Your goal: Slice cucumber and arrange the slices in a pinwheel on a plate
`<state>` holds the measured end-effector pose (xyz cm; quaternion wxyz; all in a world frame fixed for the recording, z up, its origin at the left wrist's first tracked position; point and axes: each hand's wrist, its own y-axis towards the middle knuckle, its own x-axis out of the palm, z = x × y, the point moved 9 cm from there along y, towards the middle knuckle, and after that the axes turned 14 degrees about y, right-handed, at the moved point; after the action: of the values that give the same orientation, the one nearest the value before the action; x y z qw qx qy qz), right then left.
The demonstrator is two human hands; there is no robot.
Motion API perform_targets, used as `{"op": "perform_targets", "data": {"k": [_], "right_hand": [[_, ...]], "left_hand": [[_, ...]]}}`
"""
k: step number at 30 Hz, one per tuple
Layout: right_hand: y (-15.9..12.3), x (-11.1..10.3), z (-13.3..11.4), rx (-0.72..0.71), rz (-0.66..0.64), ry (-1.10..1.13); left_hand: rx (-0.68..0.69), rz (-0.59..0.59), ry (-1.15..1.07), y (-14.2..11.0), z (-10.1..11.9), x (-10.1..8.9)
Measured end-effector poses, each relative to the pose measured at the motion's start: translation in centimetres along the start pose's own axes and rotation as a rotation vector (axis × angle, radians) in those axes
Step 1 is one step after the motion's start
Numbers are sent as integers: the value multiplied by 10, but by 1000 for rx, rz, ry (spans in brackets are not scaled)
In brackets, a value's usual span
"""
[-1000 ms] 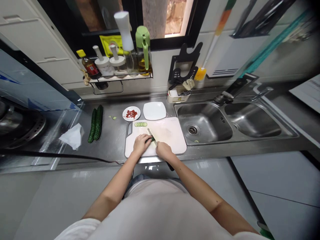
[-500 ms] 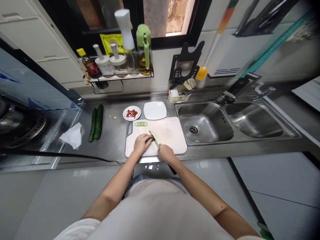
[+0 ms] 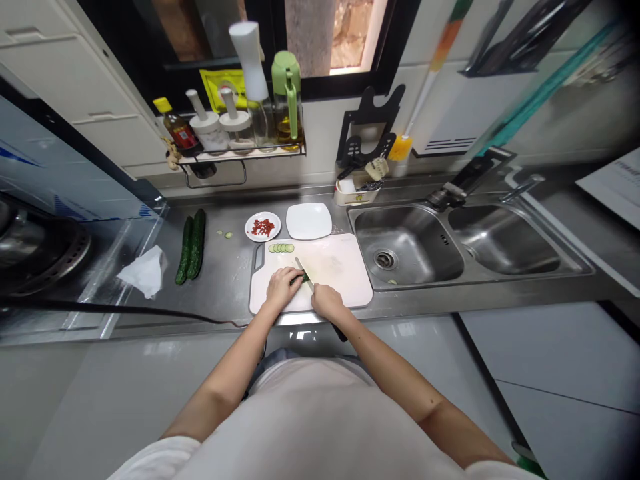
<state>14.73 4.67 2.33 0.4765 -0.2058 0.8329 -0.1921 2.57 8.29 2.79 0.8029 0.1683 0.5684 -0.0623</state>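
My left hand (image 3: 283, 288) is closed over a small dark green piece of cucumber (image 3: 306, 275) on the white cutting board (image 3: 345, 280); most of the piece is hidden under the fingers. In my right hand (image 3: 327, 301) is a knife (image 3: 304, 269), its blade slanting up and left against the cucumber, close to my left fingertips. A row of several overlapping cucumber slices (image 3: 281, 248) lies at the board's upper left. Two whole cucumbers (image 3: 191, 247) rest side by side on the steel counter, farther left.
Behind the board stand a small plate (image 3: 249, 231) of chopped red pieces and a white square plate (image 3: 309, 221). A double sink (image 3: 409, 287) adjoins the board on the right. Crumpled white paper (image 3: 145, 270) and a black cable (image 3: 190, 313) lie left. A condiment rack (image 3: 245, 155) hangs above.
The knife and my right hand have shifted slightly left toward my left hand. The whole view has moved a little; the slices and plates stay in place.
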Motion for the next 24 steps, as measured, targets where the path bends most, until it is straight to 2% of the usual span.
{"op": "perform_targets", "data": {"k": [10,24], "right_hand": [[-22,12,17,25,7,-47],[-10,7,11,26,15,-31]], "left_hand": [[-12,0,-14,-1,1,-2],[-19,21,-27,-2,2,-2]]}}
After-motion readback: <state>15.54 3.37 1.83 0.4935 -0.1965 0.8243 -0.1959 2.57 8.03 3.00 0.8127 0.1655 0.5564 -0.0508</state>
